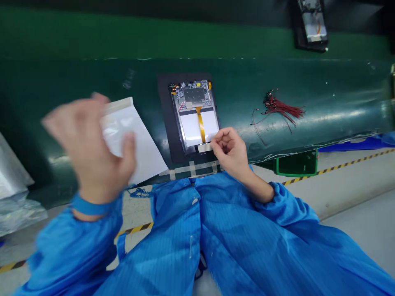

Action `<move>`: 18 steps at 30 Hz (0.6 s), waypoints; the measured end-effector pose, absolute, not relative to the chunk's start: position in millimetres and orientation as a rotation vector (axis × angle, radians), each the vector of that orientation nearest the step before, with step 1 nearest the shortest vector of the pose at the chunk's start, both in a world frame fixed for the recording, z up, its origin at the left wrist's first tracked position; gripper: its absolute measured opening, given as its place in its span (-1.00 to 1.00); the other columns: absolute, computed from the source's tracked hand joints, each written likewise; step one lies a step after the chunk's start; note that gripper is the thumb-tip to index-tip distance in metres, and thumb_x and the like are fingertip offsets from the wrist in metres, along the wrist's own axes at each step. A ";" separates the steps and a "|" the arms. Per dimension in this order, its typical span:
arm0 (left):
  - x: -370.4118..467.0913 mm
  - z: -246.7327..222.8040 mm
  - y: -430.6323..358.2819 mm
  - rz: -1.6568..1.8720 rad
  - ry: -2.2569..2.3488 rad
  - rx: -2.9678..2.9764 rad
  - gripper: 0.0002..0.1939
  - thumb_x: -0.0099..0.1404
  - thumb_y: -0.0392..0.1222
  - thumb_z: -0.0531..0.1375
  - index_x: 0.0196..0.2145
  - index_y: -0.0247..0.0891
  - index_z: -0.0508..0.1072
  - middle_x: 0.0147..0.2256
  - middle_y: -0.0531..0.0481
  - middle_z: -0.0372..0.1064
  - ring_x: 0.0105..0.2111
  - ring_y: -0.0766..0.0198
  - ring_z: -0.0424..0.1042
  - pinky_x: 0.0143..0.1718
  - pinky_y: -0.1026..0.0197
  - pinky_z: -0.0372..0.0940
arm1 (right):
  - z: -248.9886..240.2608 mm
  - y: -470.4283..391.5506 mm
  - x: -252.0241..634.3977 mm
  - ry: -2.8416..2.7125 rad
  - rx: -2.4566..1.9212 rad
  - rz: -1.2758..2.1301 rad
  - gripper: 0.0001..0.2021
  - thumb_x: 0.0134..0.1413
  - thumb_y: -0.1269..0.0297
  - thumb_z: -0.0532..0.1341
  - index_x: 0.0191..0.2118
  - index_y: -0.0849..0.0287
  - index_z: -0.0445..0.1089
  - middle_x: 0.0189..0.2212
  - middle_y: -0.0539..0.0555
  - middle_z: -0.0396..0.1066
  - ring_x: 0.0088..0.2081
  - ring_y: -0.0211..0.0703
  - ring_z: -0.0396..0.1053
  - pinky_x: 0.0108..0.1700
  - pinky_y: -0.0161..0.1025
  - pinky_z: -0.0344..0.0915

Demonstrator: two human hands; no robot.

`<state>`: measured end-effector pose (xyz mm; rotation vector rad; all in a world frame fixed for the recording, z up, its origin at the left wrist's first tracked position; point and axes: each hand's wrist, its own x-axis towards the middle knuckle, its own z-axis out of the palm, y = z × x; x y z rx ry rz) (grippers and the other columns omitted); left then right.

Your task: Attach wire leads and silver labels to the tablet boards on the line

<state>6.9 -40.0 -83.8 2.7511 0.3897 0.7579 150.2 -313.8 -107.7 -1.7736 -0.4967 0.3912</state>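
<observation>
Clock positions are read from the opened device.

Right hand [230, 152], mine, between four and five o'clock: thumb and forefinger pinched on the right end of a pale strip [203, 147], other fingers curled in.

Left hand [95, 148], mine, between eight and nine o'clock: raised, blurred by motion, thumb set apart from the fingers; whether it grips anything I cannot tell. Blue band [92, 206] at the wrist.

Opened device [194, 96], one, at dial centre: circuit board in the twelve o'clock half, white panels [189, 125] in the six o'clock half, an orange ribbon cable [201, 125] running down over them. The pale strip lies at its six o'clock edge. Beneath it, a black mat [166, 123], showing most at nine o'clock.

White sheet [142, 144], one, at eight o'clock, partly behind my left hand, with a beige band along its top.

Red wires [286, 110], a loose bundle, at three o'clock, well apart from my right hand.

Second device [313, 20], at two o'clock, far side, on a black base.

Clear plastic bags [18, 209], at eight o'clock, farther out than the sheet.

Green bin [312, 164], at four o'clock, below the edge of the green tabletop [247, 82].
</observation>
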 end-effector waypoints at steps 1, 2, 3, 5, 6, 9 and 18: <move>7.2 -85.3 -62.0 0.706 0.175 2.749 -0.47 0.49 -0.01 0.14 0.34 -0.18 0.32 0.26 -0.24 0.30 0.29 -0.27 0.29 0.28 -0.41 0.14 | -106.4 -312.9 148.6 -0.490 -1.746 0.380 -0.87 0.28 0.27 0.26 -0.19 0.08 0.26 -0.43 -0.11 0.33 -0.50 -0.36 0.22 -0.47 -0.34 0.14; 8.1 -88.1 -83.5 0.694 0.040 2.693 -0.54 0.45 -0.11 0.19 0.27 -0.17 0.39 0.22 -0.25 0.36 0.25 -0.23 0.33 0.24 -0.33 0.22 | -104.5 -312.3 146.9 -0.489 -1.717 0.372 -0.86 0.28 0.26 0.26 -0.19 0.08 0.25 -0.44 -0.12 0.32 -0.49 -0.36 0.22 -0.47 -0.34 0.14; 9.6 -92.0 -103.1 0.685 -0.017 2.631 -0.56 0.43 -0.17 0.22 0.23 -0.17 0.41 0.17 -0.25 0.40 0.22 -0.19 0.36 0.21 -0.27 0.27 | -102.0 -311.7 145.2 -0.494 -1.690 0.369 -0.85 0.29 0.25 0.26 -0.19 0.08 0.25 -0.44 -0.12 0.32 -0.49 -0.36 0.23 -0.47 -0.34 0.14; 13.7 -101.9 -132.8 0.712 -0.009 2.526 -0.54 0.38 -0.19 0.30 0.20 -0.19 0.40 0.09 -0.27 0.44 0.17 -0.16 0.39 0.16 -0.21 0.32 | -96.3 -310.5 141.8 -0.506 -1.653 0.385 -0.85 0.28 0.25 0.26 -0.19 0.07 0.24 -0.45 -0.12 0.31 -0.49 -0.35 0.23 -0.47 -0.33 0.14; 16.2 -106.9 -142.2 0.744 0.024 2.494 -0.52 0.36 -0.18 0.34 0.19 -0.21 0.39 0.07 -0.28 0.45 0.15 -0.16 0.39 0.15 -0.20 0.33 | -93.7 -309.8 140.4 -0.507 -1.646 0.403 -0.85 0.28 0.24 0.26 -0.19 0.07 0.24 -0.45 -0.12 0.30 -0.49 -0.35 0.23 -0.47 -0.33 0.14; 23.7 -117.9 -151.9 0.876 0.069 2.485 -0.58 0.31 -0.24 0.38 0.09 -0.21 0.41 0.01 -0.26 0.46 0.10 -0.12 0.39 0.12 -0.19 0.34 | -89.2 -307.6 138.4 -0.482 -1.647 0.444 -0.84 0.27 0.23 0.26 -0.19 0.07 0.23 -0.44 -0.11 0.30 -0.49 -0.36 0.21 -0.48 -0.33 0.14; 32.7 -124.1 -147.2 1.118 -0.048 2.666 -0.78 0.26 -0.43 0.36 -0.23 -0.11 0.57 -0.25 -0.09 0.47 -0.12 0.06 0.37 -0.04 -0.09 0.29 | -100.4 -306.3 144.5 -0.642 -1.952 0.339 -0.83 0.21 0.38 0.20 -0.17 0.06 0.17 -0.46 -0.17 0.27 -0.57 -0.39 0.14 -0.46 -0.34 0.12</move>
